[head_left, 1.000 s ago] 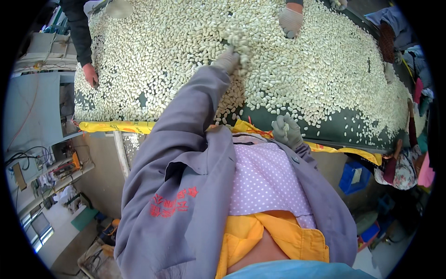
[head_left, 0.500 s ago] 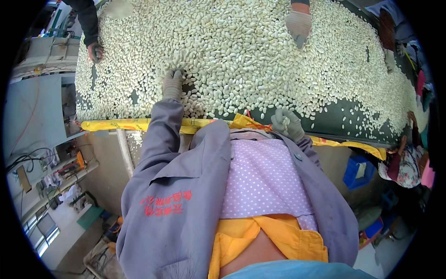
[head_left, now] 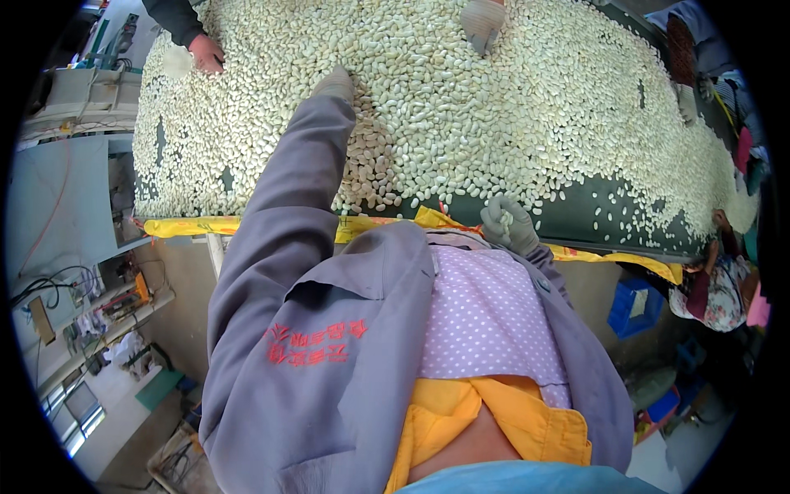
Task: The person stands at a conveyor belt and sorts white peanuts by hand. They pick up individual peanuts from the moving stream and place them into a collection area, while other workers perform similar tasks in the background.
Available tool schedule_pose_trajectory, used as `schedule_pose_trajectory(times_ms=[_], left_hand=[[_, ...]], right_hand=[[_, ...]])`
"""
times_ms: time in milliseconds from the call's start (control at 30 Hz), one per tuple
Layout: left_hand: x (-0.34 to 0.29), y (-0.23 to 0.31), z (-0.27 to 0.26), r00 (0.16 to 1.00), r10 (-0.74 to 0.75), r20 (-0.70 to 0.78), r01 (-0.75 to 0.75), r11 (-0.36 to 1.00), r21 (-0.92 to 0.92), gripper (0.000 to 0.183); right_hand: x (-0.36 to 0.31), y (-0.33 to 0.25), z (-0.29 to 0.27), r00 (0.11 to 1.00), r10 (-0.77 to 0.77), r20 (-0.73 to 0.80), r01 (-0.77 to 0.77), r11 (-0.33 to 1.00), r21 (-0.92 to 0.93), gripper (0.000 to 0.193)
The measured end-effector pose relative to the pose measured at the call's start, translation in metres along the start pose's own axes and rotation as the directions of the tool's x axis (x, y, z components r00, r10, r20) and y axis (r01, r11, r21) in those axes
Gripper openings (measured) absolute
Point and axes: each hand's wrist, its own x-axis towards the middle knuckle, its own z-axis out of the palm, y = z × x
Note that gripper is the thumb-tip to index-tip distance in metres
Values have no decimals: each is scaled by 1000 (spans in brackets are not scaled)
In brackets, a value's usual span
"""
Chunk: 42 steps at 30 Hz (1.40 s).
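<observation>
- Beans [head_left: 444, 99], pale, one broad loose spread: we find them on the dark table [head_left: 576, 216], beyond the yellow edging [head_left: 189, 226], thinning to bare surface near it on the right.
- Handling, left hand [head_left: 333, 86]: we judge a light, low touch best, fingertips skimming the surface so the beans part without heaping or rolling towards the yellow edging.
- Handling, right hand [head_left: 510, 228]: we judge a firm curl sufficient; a slack one could spill beans back beside the yellow edging.
- Left arm, pose: we note it extended, nearly straight, well beyond the yellow edging, its grey-purple sleeve [head_left: 309, 148] crossing above that edging; hand gloved, pointing away from it.
- Left fingers: we see them close among the beans, partly hidden; whether they grip any, we cannot tell.
- Right arm, pose: we note it bent and drawn in, the gloved hand just above the yellow edging.
- Right fingers: we see them folded round a few pale beans.
- Tan-looking patch [head_left: 372, 169] of beans: we place it between the left hand and the yellow edging, beside the sleeve.
</observation>
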Motion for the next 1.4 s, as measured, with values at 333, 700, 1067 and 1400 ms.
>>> schedule_pose_trajectory(times_ms=[333,700,1067,1400], left_hand=[[-35,21,-21,980,-12,199,-33,975,221,46],[-33,0,-7,996,-1,-85,-5,997,-72,47],[-12,-5,25,1000,-13,4,13,972,-233,32],[-122,162,47,968,249,34,-249,968,-18,43]], right_hand=[[-18,-15,-11,996,-15,-93,15,1000,3,40],[-40,-31,-41,995,29,-92,-21,996,83,40],[-61,-49,-50,997,-42,-65,43,999,14,41],[-85,-68,-62,998,-40,-54,42,999,31,37]])
